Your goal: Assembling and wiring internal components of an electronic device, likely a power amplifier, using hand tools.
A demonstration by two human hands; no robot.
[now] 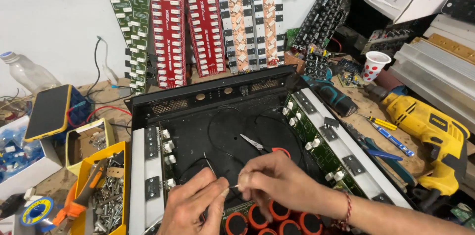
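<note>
Open black amplifier chassis [213, 97] on the surface [368, 104], lid off, interior exposed. Left heatsink rail [137, 175] and right heatsink rail [346, 148] already mounted along the side walls, each with a green board and white-bodied parts beside it. Cluster of orange-ringed round capacitors [269, 217] seated at the near edge of the chassis. Thin black wires [222, 116] looped loosely across the chassis floor, not yet routed or tied.

Left hand [195, 205] and right hand [277, 180] close together over the near middle of the chassis. Grip of each hand pinched shut on a thin wire end [233, 185] held between the fingertips of both hands, just above the capacitors. Exact condition of the wire end (stripped, twisted or tinned) too small to tell.

Red-handled cutters [260, 145] lying on the chassis floor just beyond the right hand, not held.

Judged state of work: mechanical assembly largely done; wiring stage in hand and apparently early, with most wires loose and no lid fitted.

Nearby: yellow tray of screws [106, 195] and solder reel [35, 212] to the left, yellow drill [430, 131] and screwdrivers [388, 131] to the right, spare circuit boards [198, 32] leaning against the wall.
</note>
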